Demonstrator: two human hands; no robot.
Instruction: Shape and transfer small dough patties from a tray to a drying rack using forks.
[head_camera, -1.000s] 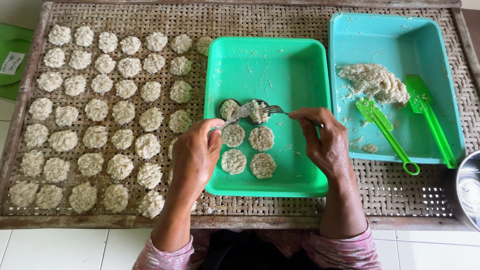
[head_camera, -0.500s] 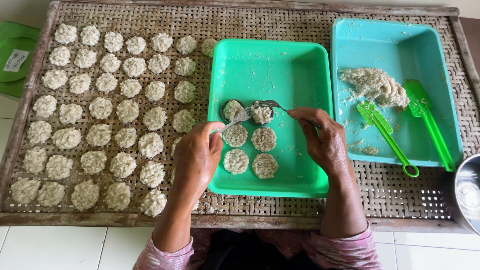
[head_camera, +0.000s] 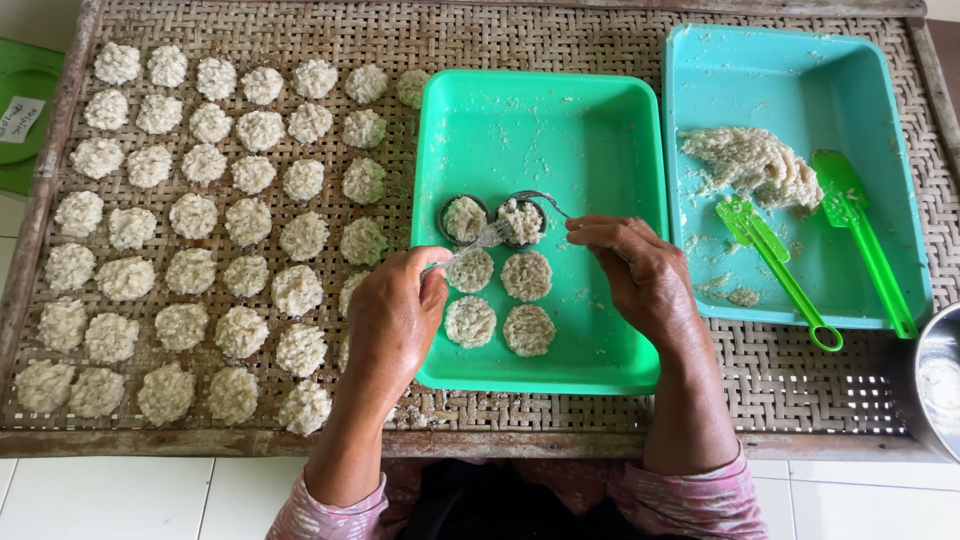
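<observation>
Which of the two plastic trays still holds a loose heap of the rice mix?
The blue rectangular plastic tray on the right: a loose pale heap lies in it beside two green plastic tools. The green rectangular tray holds only shaped round patties.

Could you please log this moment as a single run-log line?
left hand: holds fork | right hand: holds ring mold | in: green tray | four patties laid

Green tray (head_camera: 600, 110): far half bare, open to a hand. Near half blocked by four patties (head_camera: 500, 300). Woven mat (head_camera: 800, 390) at left crowded with patty rows (head_camera: 200, 230).
</observation>
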